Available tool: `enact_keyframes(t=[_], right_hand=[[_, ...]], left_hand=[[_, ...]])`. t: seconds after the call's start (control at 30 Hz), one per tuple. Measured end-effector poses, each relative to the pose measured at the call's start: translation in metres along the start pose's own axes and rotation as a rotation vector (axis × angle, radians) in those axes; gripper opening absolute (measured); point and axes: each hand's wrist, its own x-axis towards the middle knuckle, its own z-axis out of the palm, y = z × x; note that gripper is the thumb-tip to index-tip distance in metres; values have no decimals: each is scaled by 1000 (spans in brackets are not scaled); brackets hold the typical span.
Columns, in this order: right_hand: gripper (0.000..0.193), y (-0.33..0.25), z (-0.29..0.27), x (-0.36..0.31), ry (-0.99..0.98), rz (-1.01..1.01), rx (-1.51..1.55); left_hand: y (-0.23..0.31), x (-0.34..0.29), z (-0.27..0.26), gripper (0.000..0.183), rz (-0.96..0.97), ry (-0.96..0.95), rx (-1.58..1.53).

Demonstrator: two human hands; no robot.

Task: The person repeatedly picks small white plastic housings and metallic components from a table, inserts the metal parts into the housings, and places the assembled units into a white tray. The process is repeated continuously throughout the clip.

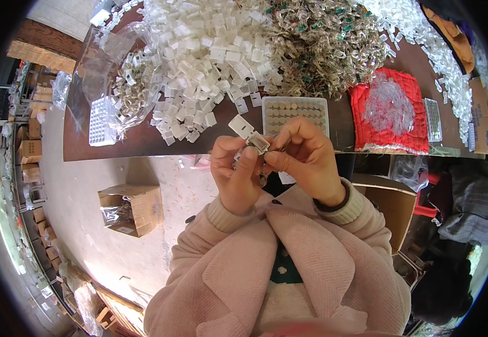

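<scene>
In front of my chest, my left hand (237, 173) grips a small white plastic box (258, 144) between thumb and fingers. Its hinged lid (240, 127) stands open, tilted up and away from me. Close beside the box, my right hand (307, 158) has thumb and fingertips pinched together; what they hold is too small to make out. A bit of something shiny hangs below the left thumb, partly hidden by the fingers. Just beyond my hands lies a clear tray (266, 102) with rows of round tan pieces.
A heap of white boxes (213, 48) and a pile of shiny clear pieces (328, 48) cover the table (95, 150). On the right is a red cloth (391, 144) bearing clear plastic bits (387, 104). White pitted trays lie at both sides. A cardboard box (147, 210) stands on the floor.
</scene>
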Motion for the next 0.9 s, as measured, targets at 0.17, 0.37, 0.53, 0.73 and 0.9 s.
enact_keyframes(t=[0.17,0.37,0.53,0.73,0.9], right_hand=[[23,10,-4,-11,76,-117,-317],[24,-19,-55,-21,364,-319,-1054],[22,-2,-60,-15,316,-426,-1236],[28,21,-49,-4,139,-544,-1399],[29,28,-44,2,133,-541,-1489]], left_hand=[[0,-1,-2,16,-72,62,-29],[6,7,-39,14,20,39,12],[-5,-4,-51,15,-99,43,5],[-7,-9,-52,15,-144,24,24],[-9,-10,-53,14,-192,-8,41]])
